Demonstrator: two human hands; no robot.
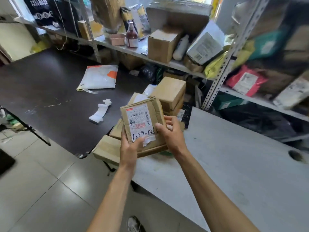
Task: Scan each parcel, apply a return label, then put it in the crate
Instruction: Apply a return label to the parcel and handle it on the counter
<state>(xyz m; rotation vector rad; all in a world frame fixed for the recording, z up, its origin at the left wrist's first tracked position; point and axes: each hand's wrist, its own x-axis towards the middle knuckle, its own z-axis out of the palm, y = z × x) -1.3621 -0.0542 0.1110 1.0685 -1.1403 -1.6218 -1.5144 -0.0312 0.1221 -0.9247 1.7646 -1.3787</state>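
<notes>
While both bare hands hold it up above the gap between two tables, the flat brown cardboard parcel faces the camera, tilted a little to the left; its white shipping label shows barcodes, a red printed patch and dark handwritten marks along the bottom, where one corner of the label curls away; the left hand grips the parcel's lower left edge, thumb laid across the label's bottom, fingers hidden behind the card; the right hand pinches the right edge, thumb pressed on the label's lower right, fingers curled round the back; just beneath and behind the parcel sits a heap of plain brown cardboard boxes, stacked unevenly, some touching one another; to the left spreads the dark brown table top, and on it lie a crumpled strip of white paper near the parcel and, further back, a white plastic mailer bag with orange patches; to the right runs the pale grey table top, scuffed, with a round hole near its far edge; behind everything stands the grey metal shelving rack, crowded with boxes, a dark red bottle, a yellow bag and a red mailer bag; below, pale floor tiles and the toe of a shoe.
</notes>
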